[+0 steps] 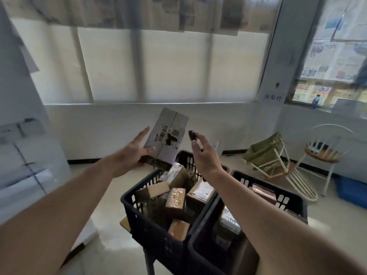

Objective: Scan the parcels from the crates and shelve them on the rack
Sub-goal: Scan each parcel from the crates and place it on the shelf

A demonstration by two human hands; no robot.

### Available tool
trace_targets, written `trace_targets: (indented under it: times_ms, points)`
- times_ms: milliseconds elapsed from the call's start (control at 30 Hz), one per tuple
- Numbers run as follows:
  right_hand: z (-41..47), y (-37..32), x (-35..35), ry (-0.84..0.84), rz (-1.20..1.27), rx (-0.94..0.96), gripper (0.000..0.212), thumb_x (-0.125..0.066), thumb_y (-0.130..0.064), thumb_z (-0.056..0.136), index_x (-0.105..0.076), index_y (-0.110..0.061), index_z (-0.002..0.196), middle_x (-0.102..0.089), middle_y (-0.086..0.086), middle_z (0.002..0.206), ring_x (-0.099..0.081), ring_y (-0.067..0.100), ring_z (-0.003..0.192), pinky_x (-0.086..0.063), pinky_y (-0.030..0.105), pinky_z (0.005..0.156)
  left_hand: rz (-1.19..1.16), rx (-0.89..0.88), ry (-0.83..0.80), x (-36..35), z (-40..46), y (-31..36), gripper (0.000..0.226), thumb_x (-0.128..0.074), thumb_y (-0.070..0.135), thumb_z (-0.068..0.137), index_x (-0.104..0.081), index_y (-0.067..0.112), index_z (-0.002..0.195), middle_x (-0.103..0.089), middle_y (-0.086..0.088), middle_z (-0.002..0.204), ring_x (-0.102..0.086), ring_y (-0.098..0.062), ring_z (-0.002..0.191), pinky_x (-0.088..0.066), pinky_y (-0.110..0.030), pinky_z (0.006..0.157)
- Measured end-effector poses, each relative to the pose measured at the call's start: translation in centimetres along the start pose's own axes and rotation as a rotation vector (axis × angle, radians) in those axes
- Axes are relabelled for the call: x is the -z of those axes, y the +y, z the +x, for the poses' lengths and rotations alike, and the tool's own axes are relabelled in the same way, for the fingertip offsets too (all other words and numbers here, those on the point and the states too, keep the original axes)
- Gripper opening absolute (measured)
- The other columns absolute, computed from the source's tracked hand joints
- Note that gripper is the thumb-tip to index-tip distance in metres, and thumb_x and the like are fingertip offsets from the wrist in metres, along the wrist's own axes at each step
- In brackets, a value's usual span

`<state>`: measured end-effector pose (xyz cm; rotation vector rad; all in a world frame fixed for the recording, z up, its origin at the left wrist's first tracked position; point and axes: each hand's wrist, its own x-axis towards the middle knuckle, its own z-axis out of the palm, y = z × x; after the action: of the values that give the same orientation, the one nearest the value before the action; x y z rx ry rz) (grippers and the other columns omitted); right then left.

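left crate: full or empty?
Full. The left crate holds a jumble of cardboard parcels piled up to about its rim, some tilted against each other.

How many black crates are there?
2. One crate sits below the left arm, full of parcels. The other crate touches it on the right, under the right arm. More may be hidden out of view.
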<state>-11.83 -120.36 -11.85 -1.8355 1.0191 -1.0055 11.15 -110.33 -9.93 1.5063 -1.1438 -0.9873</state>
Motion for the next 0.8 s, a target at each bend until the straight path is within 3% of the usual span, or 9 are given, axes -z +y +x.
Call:
trace_targets:
  times_ms: [67, 100, 167, 233, 333, 467, 600, 667, 800]
  points:
    - [0.1, -2.1, -2.1, 0.032, 0.122, 0.040, 0.042, -0.041, -0.034, 0.115, -0.044, -0.029, 0.157, -0.062, 0.006, 0.129, -0.069, 0.007, 0.083, -0.053, 0.012, 0.063, -0.041, -0.008, 0.008, 1.6, -2.2, 0.3, 0.082, -0.062, 0.016, 0.104, -0.020, 0.062, 0.157, -0.056, -0.005, 0.145, -0.063, -0.034, 0.120, -0.048, -0.050, 0.107]
    - [0.2, -3.2, -3.4, 0.038, 0.167, 0.054, 0.043, -0.040, -0.033, 0.116, -0.043, -0.029, 0.158, -0.061, 0.006, 0.138, -0.070, 0.008, 0.101, -0.057, 0.021, 0.081, -0.058, -0.014, 0.016, 2.5, -3.3, 0.5, 0.083, -0.063, 0.016, 0.104, -0.020, 0.063, 0.157, -0.057, -0.005, 0.144, -0.066, -0.031, 0.114, -0.050, -0.049, 0.103]
    - [0.1, -5.5, -5.9, 0.029, 0.221, 0.059, 0.045, -0.038, -0.031, 0.116, -0.039, -0.032, 0.162, -0.051, 0.004, 0.159, -0.055, 0.023, 0.138, -0.044, 0.040, 0.116, -0.073, -0.023, 0.038, 4.4, -5.8, 0.6, 0.087, -0.066, 0.017, 0.102, -0.017, 0.065, 0.156, -0.063, -0.004, 0.140, -0.071, -0.027, 0.102, -0.054, -0.048, 0.101]
    - [-0.4, -7.8, -8.7, 0.000, 0.261, 0.068, 0.048, -0.037, -0.031, 0.117, -0.034, -0.034, 0.164, -0.045, 0.002, 0.165, -0.046, 0.027, 0.148, -0.035, 0.045, 0.124, -0.089, -0.033, 0.053, 6.4, -8.4, 0.5, 0.092, -0.070, 0.018, 0.100, -0.015, 0.066, 0.156, -0.067, -0.001, 0.138, -0.070, -0.029, 0.109, -0.052, -0.046, 0.103]
    - [-2.0, -10.8, -13.0, -0.055, 0.356, 0.102, 0.049, -0.036, -0.035, 0.117, -0.031, -0.037, 0.165, -0.048, 0.007, 0.164, -0.049, 0.033, 0.147, -0.041, 0.057, 0.120, -0.075, -0.054, 0.059, 9.4, -12.6, 0.4, 0.097, -0.072, 0.018, 0.098, -0.013, 0.070, 0.154, -0.070, 0.002, 0.136, -0.057, -0.032, 0.113, -0.046, -0.044, 0.103]
    - [-5.7, -15.2, -19.3, -0.115, 0.450, 0.171, 0.050, -0.035, -0.038, 0.116, -0.029, -0.039, 0.166, -0.054, 0.008, 0.159, -0.056, 0.037, 0.141, -0.048, 0.062, 0.112, 0.065, -0.087, 0.152, 14.2, -19.5, 0.5, 0.094, -0.081, 0.029, 0.091, -0.022, 0.079, 0.144, -0.069, -0.002, 0.135, -0.062, -0.034, 0.127, -0.047, -0.052, 0.114]
    - [-10.3, -19.6, -24.9, -0.146, 0.534, 0.227, 0.051, -0.035, -0.036, 0.116, -0.029, -0.036, 0.166, -0.053, 0.003, 0.161, -0.057, 0.033, 0.140, -0.048, 0.060, 0.112, 0.153, -0.140, 0.371, 18.8, -25.9, 0.1, 0.084, -0.081, 0.055, 0.080, -0.029, 0.074, 0.143, -0.059, 0.004, 0.138, -0.062, -0.021, 0.124, -0.058, -0.052, 0.098]
    - [-12.9, -21.8, -27.7, -0.179, 0.568, 0.238, 0.050, -0.034, -0.036, 0.117, -0.030, -0.037, 0.166, -0.054, 0.001, 0.159, -0.060, 0.032, 0.137, -0.050, 0.062, 0.109, 0.185, -0.193, 0.484, 20.8, -28.8, -0.3, 0.068, -0.073, 0.056, 0.089, -0.033, 0.067, 0.144, -0.059, 0.008, 0.134, -0.059, -0.016, 0.125, -0.060, -0.044, 0.091]
    - [-18.0, -25.8, -32.6, -0.207, 0.614, 0.281, 0.049, -0.035, -0.035, 0.117, -0.032, -0.036, 0.165, -0.060, -0.006, 0.151, -0.065, 0.022, 0.128, -0.053, 0.060, 0.105, 0.266, -0.314, 0.683, 24.0, -34.6, -1.0, 0.051, -0.067, 0.038, 0.102, -0.042, 0.041, 0.146, -0.058, 0.015, 0.139, -0.063, 0.001, 0.120, -0.056, -0.021, 0.087]
